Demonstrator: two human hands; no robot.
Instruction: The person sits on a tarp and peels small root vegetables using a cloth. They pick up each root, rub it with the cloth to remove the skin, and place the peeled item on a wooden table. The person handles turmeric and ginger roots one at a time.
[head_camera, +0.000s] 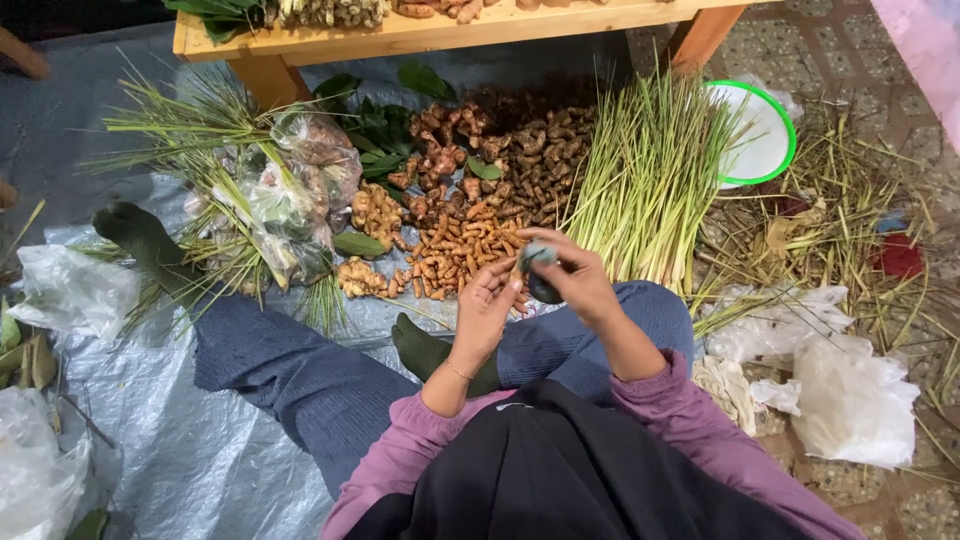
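A single head-worn camera looks steeply down over the seated person's chest and lap, close above the left hand and right hand. It faces forward across the floor toward the wooden table at the top edge. No second view shares the scene.

Market stall, floor level: turmeric heap, lemongrass bundle on tarp, wooden table w/ produce.

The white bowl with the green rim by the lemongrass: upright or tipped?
Tipped. The white bowl leans on its side against the lemongrass stalks, its inside facing the camera; it looks empty.
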